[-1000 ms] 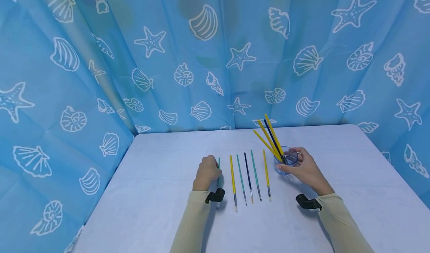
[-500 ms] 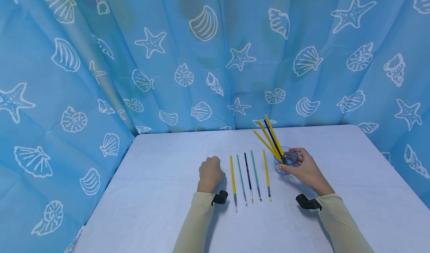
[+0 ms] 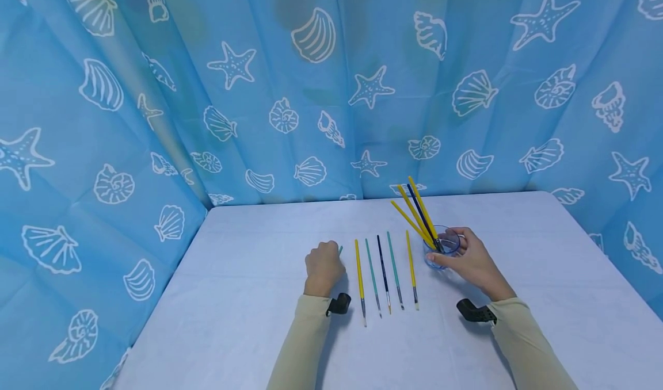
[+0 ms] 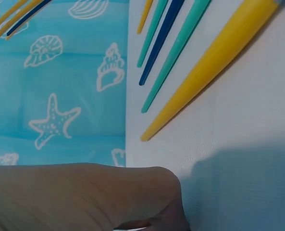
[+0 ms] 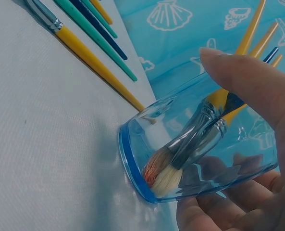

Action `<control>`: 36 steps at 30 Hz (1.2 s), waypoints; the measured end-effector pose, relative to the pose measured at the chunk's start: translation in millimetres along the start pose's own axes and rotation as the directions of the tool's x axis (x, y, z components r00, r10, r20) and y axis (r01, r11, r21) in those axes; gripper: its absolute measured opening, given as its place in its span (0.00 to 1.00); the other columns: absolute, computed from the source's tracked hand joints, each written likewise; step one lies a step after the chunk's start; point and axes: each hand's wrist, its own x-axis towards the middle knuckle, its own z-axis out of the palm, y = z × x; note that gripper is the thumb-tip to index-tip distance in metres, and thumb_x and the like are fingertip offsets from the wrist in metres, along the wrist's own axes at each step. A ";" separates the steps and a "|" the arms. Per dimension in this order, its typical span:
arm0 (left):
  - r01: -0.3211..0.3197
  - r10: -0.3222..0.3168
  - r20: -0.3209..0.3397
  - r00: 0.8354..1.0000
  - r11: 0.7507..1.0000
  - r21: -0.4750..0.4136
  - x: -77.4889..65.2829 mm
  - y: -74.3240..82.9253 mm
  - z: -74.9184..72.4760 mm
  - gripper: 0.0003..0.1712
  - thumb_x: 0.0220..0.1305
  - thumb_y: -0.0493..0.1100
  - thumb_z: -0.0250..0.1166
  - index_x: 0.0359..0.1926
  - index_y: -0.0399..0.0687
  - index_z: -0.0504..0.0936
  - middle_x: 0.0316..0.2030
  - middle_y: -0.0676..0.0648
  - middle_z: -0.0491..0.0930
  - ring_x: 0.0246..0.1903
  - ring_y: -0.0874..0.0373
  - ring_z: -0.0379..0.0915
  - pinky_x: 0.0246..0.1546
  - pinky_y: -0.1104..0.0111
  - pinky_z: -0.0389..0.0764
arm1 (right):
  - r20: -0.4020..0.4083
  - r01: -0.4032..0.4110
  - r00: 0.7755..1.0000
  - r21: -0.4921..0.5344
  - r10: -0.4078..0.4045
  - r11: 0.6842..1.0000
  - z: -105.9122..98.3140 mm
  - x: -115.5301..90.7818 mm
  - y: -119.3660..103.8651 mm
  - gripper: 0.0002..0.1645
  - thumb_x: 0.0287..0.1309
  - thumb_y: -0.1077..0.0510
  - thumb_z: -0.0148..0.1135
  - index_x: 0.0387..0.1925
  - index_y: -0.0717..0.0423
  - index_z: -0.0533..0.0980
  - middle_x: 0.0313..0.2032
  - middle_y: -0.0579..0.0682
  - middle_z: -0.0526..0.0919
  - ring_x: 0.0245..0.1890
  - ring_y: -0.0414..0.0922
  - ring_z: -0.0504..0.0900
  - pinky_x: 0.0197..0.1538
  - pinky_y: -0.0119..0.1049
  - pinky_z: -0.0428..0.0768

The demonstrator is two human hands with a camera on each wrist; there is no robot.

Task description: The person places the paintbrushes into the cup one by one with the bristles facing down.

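Note:
My left hand (image 3: 323, 268) is curled at the left end of a row of paintbrushes and pinches a green paintbrush (image 3: 340, 250). Only that brush's handle end shows past the fingers; the hand hides the rest. In the left wrist view, the thumb side of the hand (image 4: 89, 192) fills the lower left. My right hand (image 3: 476, 266) grips a clear blue-tinted cup (image 5: 132, 163), thumb on one side and fingers on the other. Inside it lean several yellow and dark blue paintbrushes (image 3: 422, 217), bristles down, as the right wrist view shows.
Between the hands, paintbrushes lie side by side on the white table (image 3: 233, 321): a yellow one (image 3: 358, 269), two green ones, a dark blue one (image 3: 383, 263) and another yellow one (image 3: 411, 263). A blue shell-patterned curtain (image 3: 331, 91) hangs behind the table.
My left hand has shifted slightly right, with its fingers closing around the green brush, whose handle now tilts more and is mostly covered. My right hand and the cup have stayed in place.

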 end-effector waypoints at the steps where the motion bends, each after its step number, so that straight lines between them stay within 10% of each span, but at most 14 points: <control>1: 0.003 -0.003 0.003 1.000 1.000 -0.001 0.2 -0.3 -0.4 0.13 0.61 0.36 0.72 0.47 0.40 0.86 0.34 0.43 0.85 0.24 0.54 0.75 0.30 0.62 0.80 | -0.002 -0.001 1.000 -0.001 0.001 1.000 0.0 -0.1 -0.2 0.65 0.52 0.33 0.76 0.77 0.60 0.53 0.73 0.69 0.65 0.71 0.66 0.68 0.70 0.65 0.72; 13: 0.042 -0.048 -0.042 0.998 0.990 -0.135 4.6 -18.8 -13.6 0.13 0.60 0.42 0.75 0.31 0.40 0.79 0.19 0.48 0.70 0.19 0.55 0.68 0.21 0.66 0.66 | -0.001 0.007 1.000 -0.003 -0.007 1.000 0.4 0.1 1.2 0.64 0.53 0.34 0.76 0.77 0.60 0.53 0.74 0.69 0.65 0.72 0.67 0.67 0.70 0.67 0.70; 18: 0.015 -0.028 -0.045 0.999 0.962 -0.274 5.7 -26.2 -20.0 0.14 0.63 0.44 0.72 0.41 0.39 0.79 0.22 0.46 0.76 0.20 0.55 0.71 0.22 0.67 0.69 | -0.006 0.018 1.000 0.002 -0.018 1.000 0.7 1.2 2.1 0.64 0.53 0.34 0.76 0.76 0.61 0.53 0.74 0.68 0.66 0.73 0.67 0.67 0.71 0.67 0.70; 26: -0.004 -0.006 -0.018 1.000 0.859 -0.512 8.0 -25.7 -24.7 0.17 0.68 0.44 0.65 0.53 0.41 0.77 0.25 0.47 0.83 0.20 0.54 0.83 0.23 0.68 0.73 | 0.000 0.012 1.000 0.003 -0.012 1.000 -0.7 0.5 0.9 0.63 0.54 0.35 0.76 0.77 0.61 0.53 0.73 0.68 0.67 0.72 0.67 0.68 0.71 0.66 0.70; 36: -0.071 0.001 -0.093 0.996 0.651 -0.756 8.6 -20.6 -29.8 0.18 0.68 0.39 0.62 0.56 0.41 0.73 0.37 0.40 0.85 0.25 0.46 0.89 0.28 0.67 0.87 | 0.011 -0.009 1.000 -0.010 0.009 1.000 -1.6 0.0 -0.5 0.64 0.54 0.35 0.76 0.78 0.60 0.52 0.73 0.70 0.66 0.73 0.67 0.67 0.70 0.66 0.71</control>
